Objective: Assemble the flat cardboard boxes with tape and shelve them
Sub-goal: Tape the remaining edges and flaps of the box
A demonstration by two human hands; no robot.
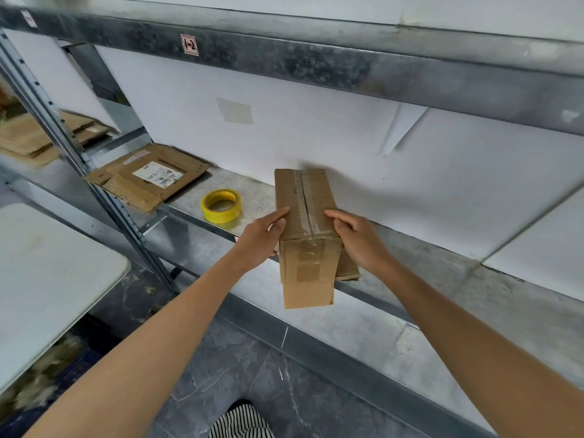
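An assembled brown cardboard box with clear tape along its top seam lies partly on the metal shelf, its near end hanging over the shelf's front edge. My left hand grips the box's left side, thumb on top. My right hand grips the right side, fingers curled over the top edge. A yellow tape roll lies flat on the shelf just left of the box. A flattened cardboard box with a white label lies further left on the same shelf.
More flat cardboard is stacked on the neighbouring shelf bay at far left. An upper shelf beam runs overhead. A white table stands at the left. A lower shelf lies below, above a dark tiled floor.
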